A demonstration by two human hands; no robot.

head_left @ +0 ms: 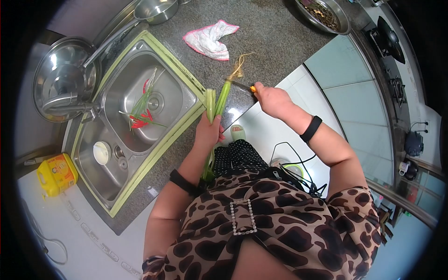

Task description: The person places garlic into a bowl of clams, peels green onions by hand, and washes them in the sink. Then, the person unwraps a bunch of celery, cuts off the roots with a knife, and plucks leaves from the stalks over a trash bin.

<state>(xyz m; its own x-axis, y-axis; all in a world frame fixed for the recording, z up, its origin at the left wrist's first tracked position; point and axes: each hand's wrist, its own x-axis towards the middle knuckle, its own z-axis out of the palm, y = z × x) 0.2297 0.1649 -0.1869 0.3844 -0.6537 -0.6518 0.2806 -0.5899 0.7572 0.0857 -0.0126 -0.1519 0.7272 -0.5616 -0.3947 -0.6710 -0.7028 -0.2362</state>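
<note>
My left hand (208, 132) is closed around several pale green celery stalks (223, 98), their leafy ends hanging down by my forearm. In my right hand (274, 101) is a knife (241, 86) with an orange handle, gripped in closed fingers. Its dark blade meets the root end of one stalk, where stringy tan roots (237, 70) lie over the counter. To the left, the sink (165, 86) holds red chilies (141, 120) and thin green stems (143, 103). Whether the blade has cut into the stalk, I cannot tell.
A white cloth with pink edging (212, 40) lies on the grey counter (268, 39). A steel basin (344, 24) stands at the back right, and a saucepan (157, 11) behind the sink. A white bowl (101, 153) sits in the smaller basin. Yellow jug (57, 175) at left; black cables (298, 161) below.
</note>
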